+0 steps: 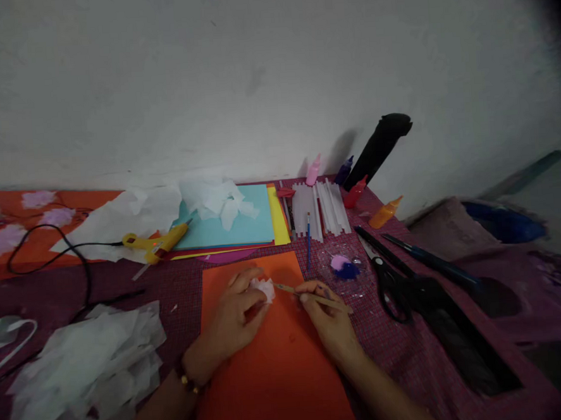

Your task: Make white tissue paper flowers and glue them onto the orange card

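My left hand (pixel 234 317) rests on an orange paper sheet (pixel 276 375) and pinches a small crumpled tissue flower (pixel 264 289), white with a pink tinge. My right hand (pixel 327 318) is closed round a thin paintbrush (pixel 309 294) whose tip touches the flower. Just to the right, a clear palette (pixel 343 267) holds pink and blue paint. A second blue brush (pixel 308 241) lies above the orange sheet.
Black scissors (pixel 389 279) and dark tools lie at right. Paint bottles (pixel 355 193), white sticks (pixel 321 209) and stacked coloured paper (pixel 243 228) sit near the wall. A yellow glue gun (pixel 156 244) with its cable and heaps of white tissue (pixel 85 367) lie at left.
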### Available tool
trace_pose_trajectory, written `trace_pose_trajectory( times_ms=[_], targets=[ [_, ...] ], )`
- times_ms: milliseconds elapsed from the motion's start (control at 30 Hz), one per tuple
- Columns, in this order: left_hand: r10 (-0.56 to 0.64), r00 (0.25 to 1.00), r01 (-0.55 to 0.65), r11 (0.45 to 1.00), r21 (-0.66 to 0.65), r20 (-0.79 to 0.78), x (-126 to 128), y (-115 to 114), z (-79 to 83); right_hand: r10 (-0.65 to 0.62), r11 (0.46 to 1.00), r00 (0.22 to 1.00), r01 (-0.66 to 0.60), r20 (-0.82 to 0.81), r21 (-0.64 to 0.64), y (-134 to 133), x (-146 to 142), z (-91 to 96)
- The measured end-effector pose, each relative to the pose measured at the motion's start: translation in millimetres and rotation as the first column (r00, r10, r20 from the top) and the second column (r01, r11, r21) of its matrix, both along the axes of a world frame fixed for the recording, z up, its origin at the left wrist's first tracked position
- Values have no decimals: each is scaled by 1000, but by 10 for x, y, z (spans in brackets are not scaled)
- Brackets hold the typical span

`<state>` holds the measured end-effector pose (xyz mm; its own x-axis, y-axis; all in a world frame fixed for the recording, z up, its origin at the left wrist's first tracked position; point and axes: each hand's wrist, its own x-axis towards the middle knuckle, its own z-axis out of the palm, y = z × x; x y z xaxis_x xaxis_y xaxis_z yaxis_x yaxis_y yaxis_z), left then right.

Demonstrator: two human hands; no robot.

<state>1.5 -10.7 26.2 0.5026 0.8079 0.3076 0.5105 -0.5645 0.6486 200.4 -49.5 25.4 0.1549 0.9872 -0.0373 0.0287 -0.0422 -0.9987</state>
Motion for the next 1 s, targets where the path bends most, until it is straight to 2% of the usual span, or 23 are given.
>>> trace_pose_trajectory(
  times_ms=[133,333,500,700,867,1000],
  targets=[
    [6,1000,-5,999,36,-30,-5,3,-23,10,998,1000,-12,27,59,18,-13,-35],
    [12,999,-9,998,66,-39,-16,30,-86,49,993,993,-60,105,105,26,-39,16],
    [10,999,-7,998,59,-44,-14,25,-72,30,991,992,-45,120,122,30,-40,13],
    [15,999,-13,998,57,-44,-8,22,-54,75,985,980,-101,186,137,39,-63,0],
    [19,999,-17,999,41,-42,-8,18,-45,98,979,970,-134,222,153,37,-84,9],
    [29,1000,-29,999,-31,-10,3,10,-84,124,974,962,-165,243,156,43,-85,-18]
  ],
)
